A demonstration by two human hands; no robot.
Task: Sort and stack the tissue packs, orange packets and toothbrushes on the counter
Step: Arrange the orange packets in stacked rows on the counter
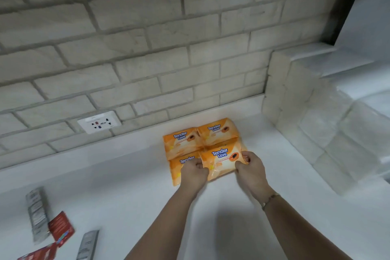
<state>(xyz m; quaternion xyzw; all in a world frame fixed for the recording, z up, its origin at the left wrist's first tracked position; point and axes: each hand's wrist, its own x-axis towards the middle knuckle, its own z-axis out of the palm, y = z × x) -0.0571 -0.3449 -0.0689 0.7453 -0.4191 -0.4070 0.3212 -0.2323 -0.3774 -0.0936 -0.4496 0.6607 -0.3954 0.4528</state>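
Several orange "Tender Love" packets lie together on the white counter (126, 175) near the brick wall. Two rest at the back (182, 138), (218, 130), one at the front left (176, 170). The front right packet (221, 159) is pinched by both hands: my left hand (194, 172) grips its left edge, my right hand (250, 168) its right edge. At the lower left lie toothbrush packs in grey and red packaging (38, 215), (61, 228), (87, 245), blurred.
A white wall socket (99, 124) sits in the brick wall above the counter's back edge. A brick-faced ledge (295, 101) rises at the right, with a step up to a white sill. Another red pack (40, 253) lies at the bottom left edge.
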